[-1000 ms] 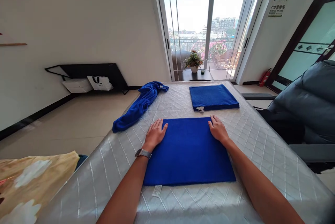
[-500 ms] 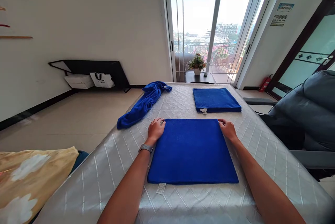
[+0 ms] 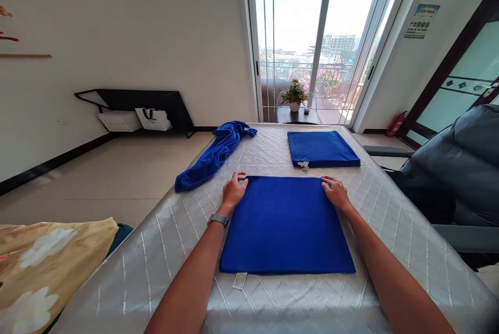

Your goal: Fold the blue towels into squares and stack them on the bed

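Far left, a flowered yellow blanket (image 3: 58, 266) lies beside the mattress (image 3: 390, 251). Next along, the rumpled blue towel (image 3: 212, 157) sprawls by the mattress's left edge. Here's the left hand (image 3: 234, 191), fingers bent at the flat blue towel's far-left corner; whether they pinch it, I can't tell. That flat blue towel (image 3: 287, 225) lies squared up on the mattress, and beyond it sits the folded stack (image 3: 323, 148). And the right hand (image 3: 336, 192), fingers curled, touches the far-right corner, grip unclear.

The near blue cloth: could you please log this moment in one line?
near blue cloth: flat on mattress; left hand: at far-left corner; right hand: at far-right corner
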The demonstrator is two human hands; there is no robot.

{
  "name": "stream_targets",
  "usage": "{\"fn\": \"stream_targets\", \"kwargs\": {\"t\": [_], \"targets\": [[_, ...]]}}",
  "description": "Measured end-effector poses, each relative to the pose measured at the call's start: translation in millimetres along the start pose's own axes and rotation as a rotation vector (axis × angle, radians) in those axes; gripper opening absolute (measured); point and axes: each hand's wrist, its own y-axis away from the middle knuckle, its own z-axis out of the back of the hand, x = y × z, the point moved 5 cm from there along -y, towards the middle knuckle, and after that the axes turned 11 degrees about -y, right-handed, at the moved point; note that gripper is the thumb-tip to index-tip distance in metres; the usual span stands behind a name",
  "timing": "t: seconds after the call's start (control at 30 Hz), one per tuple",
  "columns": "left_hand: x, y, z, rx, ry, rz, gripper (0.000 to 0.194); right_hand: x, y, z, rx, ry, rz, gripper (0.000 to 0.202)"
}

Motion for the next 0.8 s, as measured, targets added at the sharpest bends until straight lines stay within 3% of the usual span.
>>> {"fn": "stream_targets", "kwargs": {"t": [0.3, 0.53, 0.8], "targets": [[1.0, 0.0, 1.1, -0.016, 0.013, -0.036, 0.012, -1.0, 1.4, -1.2, -0.014, -0.107, 0.015, 0.041], [-1.7, 1.2, 2.8, -0.055, 0.049, -0.053, 0.032, -1.3, 2.1, -1.3, -0.011, -0.139, 0.026, 0.043], [-8.2, 0.2, 6.4, -0.114, 0.118, -0.045, 0.025, 3.9, 3.9, 2.0, 0.000, -0.134, 0.017, 0.048]]}}
